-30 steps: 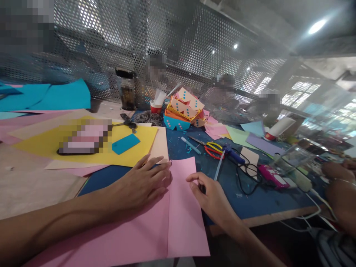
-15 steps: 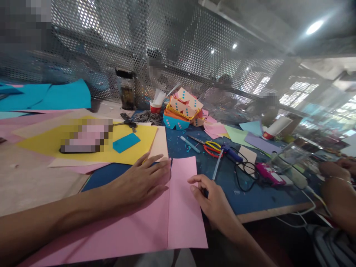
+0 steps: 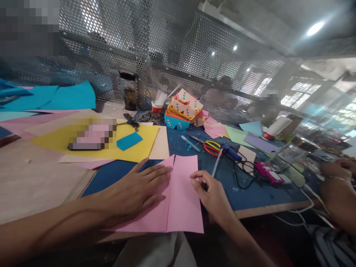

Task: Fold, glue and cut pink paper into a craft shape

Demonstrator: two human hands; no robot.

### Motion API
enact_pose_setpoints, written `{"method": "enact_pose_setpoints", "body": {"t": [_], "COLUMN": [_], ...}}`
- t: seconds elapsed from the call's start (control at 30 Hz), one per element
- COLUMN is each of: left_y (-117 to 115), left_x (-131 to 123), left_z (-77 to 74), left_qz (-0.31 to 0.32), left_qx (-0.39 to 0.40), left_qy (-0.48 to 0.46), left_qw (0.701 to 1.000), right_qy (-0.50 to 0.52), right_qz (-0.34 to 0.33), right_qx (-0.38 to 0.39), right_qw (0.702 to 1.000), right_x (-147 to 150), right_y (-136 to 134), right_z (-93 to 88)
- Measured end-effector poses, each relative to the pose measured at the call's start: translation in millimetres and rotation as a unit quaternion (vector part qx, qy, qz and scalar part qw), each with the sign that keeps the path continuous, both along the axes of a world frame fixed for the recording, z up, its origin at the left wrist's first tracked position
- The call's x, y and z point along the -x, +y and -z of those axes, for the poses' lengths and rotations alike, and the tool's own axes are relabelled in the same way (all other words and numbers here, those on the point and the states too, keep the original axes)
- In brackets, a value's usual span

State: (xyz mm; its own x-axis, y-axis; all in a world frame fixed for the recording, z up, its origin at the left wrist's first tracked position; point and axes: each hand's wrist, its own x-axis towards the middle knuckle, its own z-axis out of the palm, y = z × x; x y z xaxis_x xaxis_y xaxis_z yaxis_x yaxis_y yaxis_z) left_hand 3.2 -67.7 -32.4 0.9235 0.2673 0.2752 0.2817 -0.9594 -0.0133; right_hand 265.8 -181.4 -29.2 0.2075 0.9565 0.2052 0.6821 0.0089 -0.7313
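Observation:
A sheet of pink paper [image 3: 184,202] lies at the table's front edge, with a lengthwise line, a crease or a cut, and a small gap at its far end. My left hand [image 3: 143,183] rests flat on the paper's left part, fingers stretched out. At the right edge of the sheet is my right hand [image 3: 209,189], fingers curled, thumb and index finger close together over the paper. Whether something is in its grip is hidden. Scissors [image 3: 210,145] with red and yellow handles lie beyond, beside a blue glue gun [image 3: 231,153] with a glue stick.
Yellow paper [image 3: 144,144] at the left bears a phone [image 3: 91,137] and a blue card [image 3: 129,141]. Decorated paper pieces [image 3: 183,107] are stacked near a jar [image 3: 129,91] and a paper cup [image 3: 157,106]. At the right are a magenta box [image 3: 268,171], cables and another person's arm [image 3: 336,193].
The pink paper's near edge now lies farther from me, and less of its left part shows. My left hand has shifted slightly left; my right thumb and index finger have come closer together.

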Motion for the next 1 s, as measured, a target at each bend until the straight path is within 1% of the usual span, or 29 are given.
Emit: {"method": "enact_pose_setpoints", "body": {"t": [0.17,0.37,0.6,0.83,1.0], "left_y": [0,0,1,-1,0], "left_x": [-1,1,3,1,3], "left_z": [-0.1,4.7,7.6,3.4,5.5], "left_qz": [-0.004,-0.007,0.001,-0.008,-0.003], "left_qx": [0.003,0.003,-0.012,0.006,0.01], "left_qy": [-0.016,-0.009,-0.012,-0.016,-0.009], "left_qw": [1.0,1.0,1.0,1.0,1.0], "right_qy": [-0.019,-0.024,0.015,-0.004,0.016], "right_qz": [-0.01,-0.021,-0.028,-0.028,-0.026], "right_qx": [0.014,0.013,0.011,0.021,0.011], "right_qw": [1.0,0.999,0.999,0.999,0.999], "right_x": [1,0,-1,0,-2], "right_y": [1,1,-12,-17,-23], "right_z": [-2.0,-2.3,-1.6,-2.4,-0.9]}}
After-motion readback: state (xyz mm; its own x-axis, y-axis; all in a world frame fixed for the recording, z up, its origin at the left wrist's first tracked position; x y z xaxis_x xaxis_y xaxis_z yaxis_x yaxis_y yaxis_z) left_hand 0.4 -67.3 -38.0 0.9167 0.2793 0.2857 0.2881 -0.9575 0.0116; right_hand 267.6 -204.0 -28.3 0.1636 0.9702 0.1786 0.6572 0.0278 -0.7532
